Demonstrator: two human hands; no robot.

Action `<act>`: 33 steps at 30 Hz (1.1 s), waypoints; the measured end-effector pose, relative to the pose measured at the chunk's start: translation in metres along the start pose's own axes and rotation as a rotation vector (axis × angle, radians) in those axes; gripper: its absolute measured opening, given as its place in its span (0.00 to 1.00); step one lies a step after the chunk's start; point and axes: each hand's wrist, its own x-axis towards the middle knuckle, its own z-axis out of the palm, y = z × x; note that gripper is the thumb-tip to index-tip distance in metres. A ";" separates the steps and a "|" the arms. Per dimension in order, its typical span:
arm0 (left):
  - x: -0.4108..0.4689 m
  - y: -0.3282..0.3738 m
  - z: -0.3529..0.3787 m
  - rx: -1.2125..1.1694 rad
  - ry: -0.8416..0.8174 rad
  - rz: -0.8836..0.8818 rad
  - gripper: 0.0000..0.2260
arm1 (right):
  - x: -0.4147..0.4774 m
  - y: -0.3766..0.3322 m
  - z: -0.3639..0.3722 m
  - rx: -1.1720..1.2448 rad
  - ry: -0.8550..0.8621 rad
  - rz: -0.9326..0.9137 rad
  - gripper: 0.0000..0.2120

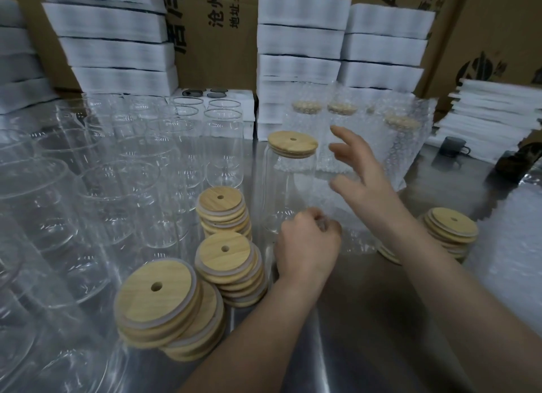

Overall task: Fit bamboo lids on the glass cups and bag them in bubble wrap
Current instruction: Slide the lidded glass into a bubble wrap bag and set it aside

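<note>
A glass cup [286, 193] with a bamboo lid [292, 144] on top stands upright at the table's middle. My left hand [306, 246] is curled at the cup's base and pinches the edge of a bubble wrap bag [352, 216] lying beside it. My right hand [360, 175] hovers over the bag to the right of the cup, fingers spread. Three bagged, lidded cups [341, 122] stand behind. Stacks of bamboo lids [224, 208] sit left of the cup, with nearer stacks of lids [164, 304] and another stack of lids [451, 228] at the right.
Many bare glass cups [117, 163] crowd the left half of the steel table [366, 319]. White foam stacks [299, 40] and cardboard boxes [217, 34] line the back. A dark mug [453, 149] stands far right, by a bubble wrap pile [510, 231].
</note>
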 end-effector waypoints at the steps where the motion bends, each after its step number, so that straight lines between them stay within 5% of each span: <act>1: 0.000 0.001 -0.001 -0.021 0.001 -0.009 0.13 | 0.003 -0.002 0.005 0.024 -0.051 0.017 0.36; 6: 0.004 0.001 -0.002 -0.092 -0.037 -0.045 0.15 | 0.015 -0.001 0.029 -0.079 -0.103 -0.044 0.53; 10: 0.007 -0.004 0.003 -0.129 -0.033 -0.057 0.16 | 0.015 0.005 0.036 -0.003 -0.019 -0.151 0.43; 15: 0.012 -0.007 0.003 -0.173 0.010 -0.109 0.18 | 0.007 0.000 0.024 0.295 0.310 -0.331 0.34; 21: 0.022 -0.007 -0.006 -0.258 0.105 -0.221 0.16 | 0.006 -0.003 -0.008 0.694 0.410 -0.205 0.28; 33: 0.017 -0.001 -0.008 -0.530 0.185 -0.206 0.25 | -0.002 0.015 -0.017 0.193 0.458 -0.444 0.31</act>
